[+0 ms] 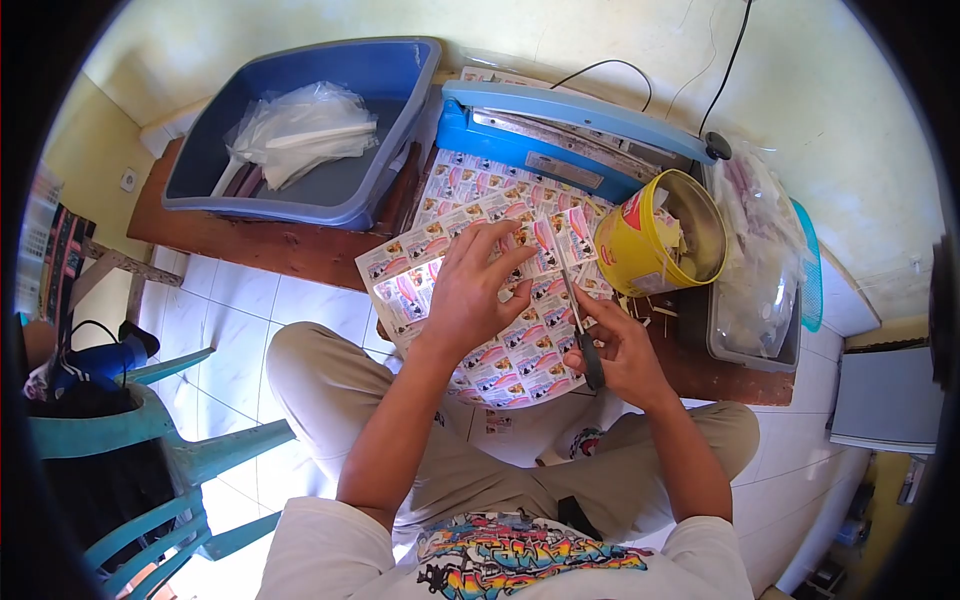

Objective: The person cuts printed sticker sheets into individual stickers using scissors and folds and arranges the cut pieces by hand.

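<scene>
A large sheet of printed labels [410, 270], covered in repeated small pictures, lies over the low bench and hangs past its front edge above my lap. My left hand [470, 285] rests on top of it, thumb and fingers apart. In my right hand [618, 350] is a pair of scissors [590, 365] with black handles, its blades pointing away from me across the sheet. A label strip [576, 238] stands beside the blades, near a yellow tin [630, 250]. More printed sheets [465, 180] lie underneath, toward the back.
A blue paper cutter [560, 160] with a long lever stands at the back. To the left, a blue tub [380, 205] holds clear plastic bags [305, 135]. A grey bin [735, 355] of plastic packets stands on the right. A green chair [190, 460] is at my left.
</scene>
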Available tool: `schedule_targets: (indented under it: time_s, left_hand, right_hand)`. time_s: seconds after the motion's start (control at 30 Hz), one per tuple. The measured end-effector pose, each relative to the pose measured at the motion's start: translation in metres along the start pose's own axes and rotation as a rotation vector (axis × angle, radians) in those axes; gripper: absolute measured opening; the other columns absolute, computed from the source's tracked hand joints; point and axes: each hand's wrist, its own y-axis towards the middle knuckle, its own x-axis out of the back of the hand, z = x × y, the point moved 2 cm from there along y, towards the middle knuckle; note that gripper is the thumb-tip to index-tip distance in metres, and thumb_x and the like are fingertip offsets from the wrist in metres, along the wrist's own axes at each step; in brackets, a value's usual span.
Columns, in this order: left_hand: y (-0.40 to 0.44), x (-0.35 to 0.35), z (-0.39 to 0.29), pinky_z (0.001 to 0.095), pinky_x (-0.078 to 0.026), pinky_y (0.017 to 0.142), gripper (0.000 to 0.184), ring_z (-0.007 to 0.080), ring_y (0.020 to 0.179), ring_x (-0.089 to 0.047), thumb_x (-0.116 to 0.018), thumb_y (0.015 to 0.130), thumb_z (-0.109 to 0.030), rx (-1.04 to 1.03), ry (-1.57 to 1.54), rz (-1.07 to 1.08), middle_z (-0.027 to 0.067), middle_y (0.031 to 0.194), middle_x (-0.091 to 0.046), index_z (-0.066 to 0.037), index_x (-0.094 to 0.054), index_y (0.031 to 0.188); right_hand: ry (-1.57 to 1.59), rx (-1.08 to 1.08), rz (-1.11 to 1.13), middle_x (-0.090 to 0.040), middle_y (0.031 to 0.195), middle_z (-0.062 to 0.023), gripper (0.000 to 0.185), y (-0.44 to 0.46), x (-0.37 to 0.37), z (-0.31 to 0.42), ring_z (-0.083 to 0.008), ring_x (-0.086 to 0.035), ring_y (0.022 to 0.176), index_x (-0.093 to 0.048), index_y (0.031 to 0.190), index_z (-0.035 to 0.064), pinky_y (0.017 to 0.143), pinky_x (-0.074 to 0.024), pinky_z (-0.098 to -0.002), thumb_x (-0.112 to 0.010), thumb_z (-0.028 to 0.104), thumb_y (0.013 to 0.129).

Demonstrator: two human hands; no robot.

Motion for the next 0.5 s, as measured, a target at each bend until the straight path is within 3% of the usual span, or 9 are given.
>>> schedule_targets:
  time_s: [0.5]
  left_hand:
    - [-0.0028,-0.0032,0.0032,0.0479,-0.049,0.101,0.042,0.0349,0.12,-0.06,-0.082,0.073,-0.009,0.009,-0.01,0.029,0.0109,0.132,-0.062,-0.011,-0.075,0.114]
  right_hand:
    - [-0.023,-0.018,0.003,-0.055,0.119,-0.0081,0.092,0.0009,0.0002,-0.001,-0.0124,-0.064,0.096,-0.041,0.16,0.0099,0.078,-0.059,-0.0257,-0.088,0.013,0.082]
